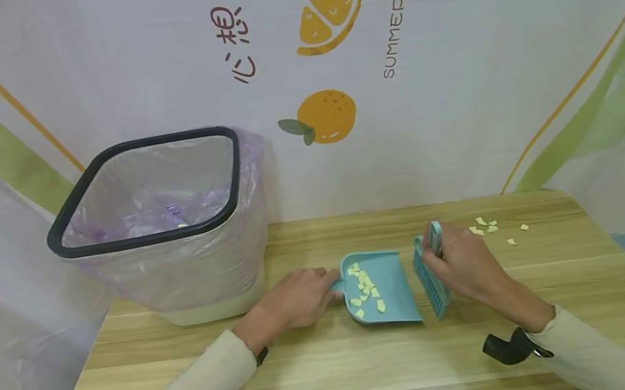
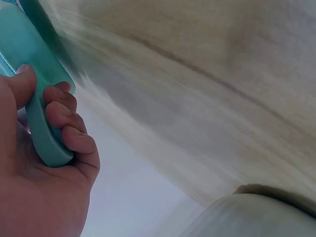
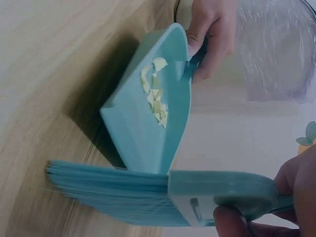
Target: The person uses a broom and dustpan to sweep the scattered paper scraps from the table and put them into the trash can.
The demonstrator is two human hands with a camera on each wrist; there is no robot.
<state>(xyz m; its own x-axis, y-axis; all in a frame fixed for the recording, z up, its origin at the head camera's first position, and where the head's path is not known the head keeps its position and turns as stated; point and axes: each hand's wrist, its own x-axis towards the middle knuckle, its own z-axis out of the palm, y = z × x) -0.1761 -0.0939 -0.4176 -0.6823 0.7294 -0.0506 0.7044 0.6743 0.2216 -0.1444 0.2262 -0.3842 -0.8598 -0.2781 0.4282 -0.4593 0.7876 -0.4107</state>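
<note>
A blue dustpan (image 1: 389, 279) lies on the table with several pale yellow paper scraps (image 1: 363, 282) gathered toward its handle side. My left hand (image 1: 303, 296) grips the dustpan's handle, fingers curled round it in the left wrist view. A blue hand brush (image 3: 123, 195) is in my right hand (image 1: 467, 258), which holds it by the handle. Its bristles touch the table just in front of the dustpan's open edge. More loose scraps (image 1: 492, 229) lie on the table beyond my right hand.
A white trash bin (image 1: 214, 312) with a black rim and a purplish plastic liner stands at the back left of the wooden table (image 1: 346, 384). Behind the table hangs a white curtain (image 1: 433, 132) printed with oranges. Some of the bin's contents show inside the liner.
</note>
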